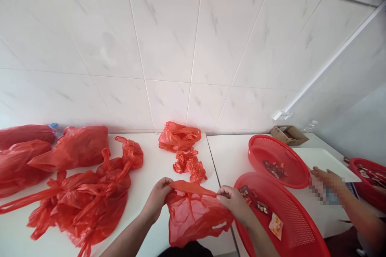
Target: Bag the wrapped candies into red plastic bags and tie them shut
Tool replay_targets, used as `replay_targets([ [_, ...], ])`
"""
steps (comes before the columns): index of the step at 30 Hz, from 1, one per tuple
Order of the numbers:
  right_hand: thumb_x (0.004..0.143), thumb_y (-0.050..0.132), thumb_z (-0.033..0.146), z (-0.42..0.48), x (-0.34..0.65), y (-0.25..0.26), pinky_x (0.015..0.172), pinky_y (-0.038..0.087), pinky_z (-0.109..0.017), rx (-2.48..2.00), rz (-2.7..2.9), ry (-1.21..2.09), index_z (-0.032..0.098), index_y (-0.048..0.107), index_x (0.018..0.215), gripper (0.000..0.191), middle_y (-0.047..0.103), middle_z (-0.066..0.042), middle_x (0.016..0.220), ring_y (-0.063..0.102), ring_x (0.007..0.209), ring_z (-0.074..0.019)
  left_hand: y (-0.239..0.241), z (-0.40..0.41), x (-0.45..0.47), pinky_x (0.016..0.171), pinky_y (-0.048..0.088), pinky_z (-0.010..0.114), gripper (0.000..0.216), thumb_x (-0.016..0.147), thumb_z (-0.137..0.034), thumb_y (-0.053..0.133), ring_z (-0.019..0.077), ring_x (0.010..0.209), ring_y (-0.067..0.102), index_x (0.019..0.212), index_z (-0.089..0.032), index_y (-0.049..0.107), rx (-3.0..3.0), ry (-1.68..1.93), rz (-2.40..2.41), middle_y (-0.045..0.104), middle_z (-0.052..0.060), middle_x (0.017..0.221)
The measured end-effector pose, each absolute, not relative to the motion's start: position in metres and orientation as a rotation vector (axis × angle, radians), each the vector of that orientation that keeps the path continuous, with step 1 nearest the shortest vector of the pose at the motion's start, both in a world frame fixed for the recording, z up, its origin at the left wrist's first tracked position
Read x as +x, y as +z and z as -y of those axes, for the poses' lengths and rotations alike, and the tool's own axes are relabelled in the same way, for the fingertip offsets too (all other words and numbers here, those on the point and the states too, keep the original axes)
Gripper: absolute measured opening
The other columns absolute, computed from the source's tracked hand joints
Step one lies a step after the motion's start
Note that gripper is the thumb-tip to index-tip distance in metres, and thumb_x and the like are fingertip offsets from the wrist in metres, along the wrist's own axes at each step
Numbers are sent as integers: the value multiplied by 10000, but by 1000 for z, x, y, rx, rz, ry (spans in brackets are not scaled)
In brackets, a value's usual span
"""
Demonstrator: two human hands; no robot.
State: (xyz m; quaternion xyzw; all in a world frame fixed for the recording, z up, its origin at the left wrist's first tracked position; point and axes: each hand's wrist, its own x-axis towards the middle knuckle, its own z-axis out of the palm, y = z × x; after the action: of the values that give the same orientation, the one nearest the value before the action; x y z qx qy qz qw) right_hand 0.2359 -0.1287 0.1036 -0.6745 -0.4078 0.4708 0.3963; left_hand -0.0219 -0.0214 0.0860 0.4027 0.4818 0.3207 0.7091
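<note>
A thin red plastic bag (193, 217) is stretched between my two hands, low in the middle of the view. My left hand (159, 196) pinches its upper left corner. On the other side my right hand (229, 197) grips the upper right edge, beside the rim of a red plastic basket (304, 209). The bag hangs loose and crumpled below, its contents, if any, not clear. Just beyond it lie crumpled red bags (189, 164) and a flatter red bag (179, 136) against the wall. The near basket holds several small wrapped packets (276, 225).
Filled, knotted red bags (90, 204) crowd the left side. A second red basket (279, 160) with small packets, a cardboard box (288, 134) and a white tray (325, 162) stand at right. A co-worker's hand (328, 178) reaches in there, near another red basket (369, 180).
</note>
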Motion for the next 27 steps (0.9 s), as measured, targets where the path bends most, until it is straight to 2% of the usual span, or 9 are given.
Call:
replay_targets([
  [3,764,565,353,122,236,105,549,313,-244,-1879,1179,968,198,578,621,210,509,51,550,442,561,-122,99,18,-23,547,415,216,221,647,-269,717,107,531,554,761,-174,554,622,711,-920,616,-13,631],
  [6,813,536,390,125,225,128,558,332,-262,-1969,1226,710,217,567,602,275,524,41,542,456,557,-138,123,27,-25,524,421,214,224,684,-327,711,101,507,518,728,-179,548,647,767,-919,566,-31,600],
  [9,855,511,343,144,206,154,652,420,-289,-1829,1155,303,235,645,764,195,656,-10,715,557,668,-172,150,42,-38,488,410,221,227,728,-424,676,132,522,506,749,-219,580,1010,955,-1061,551,-30,608],
  [11,827,533,310,155,192,157,721,465,-320,-1597,1142,54,232,671,913,180,698,-60,838,610,784,-209,158,49,-49,598,472,263,191,659,-373,742,190,652,566,760,-245,642,1408,1087,-1074,624,15,700],
  [13,771,578,290,157,180,146,742,483,-347,-1549,1251,155,224,686,948,218,707,-83,866,626,818,-235,155,50,-58,655,480,288,131,613,-305,760,228,713,585,681,-253,661,1660,1037,-1058,658,50,728],
  [16,732,559,226,148,173,115,627,458,-293,-1783,1320,789,226,695,733,136,681,-26,678,601,640,-187,137,44,-65,585,439,256,81,613,-221,710,199,625,562,588,-232,633,1650,679,-1095,632,19,621],
  [18,696,509,163,142,175,98,611,439,-259,-1780,1164,1001,215,690,731,192,681,-6,682,607,658,-172,126,42,-67,541,408,232,93,628,-236,697,168,572,526,594,-216,613,1475,547,-1104,597,-13,574],
  [24,619,560,158,143,205,82,566,397,-220,-1769,918,1043,207,693,911,325,605,32,691,525,616,-121,122,50,-62,474,400,207,259,627,-386,779,128,499,492,654,-197,605,1021,434,-987,580,-33,549],
  [27,621,639,200,145,226,82,639,444,-238,-1701,986,1114,229,673,1059,440,656,-4,903,572,738,-137,122,54,-48,543,498,266,307,614,-396,810,188,593,604,806,-201,672,830,454,-897,674,10,670],
])
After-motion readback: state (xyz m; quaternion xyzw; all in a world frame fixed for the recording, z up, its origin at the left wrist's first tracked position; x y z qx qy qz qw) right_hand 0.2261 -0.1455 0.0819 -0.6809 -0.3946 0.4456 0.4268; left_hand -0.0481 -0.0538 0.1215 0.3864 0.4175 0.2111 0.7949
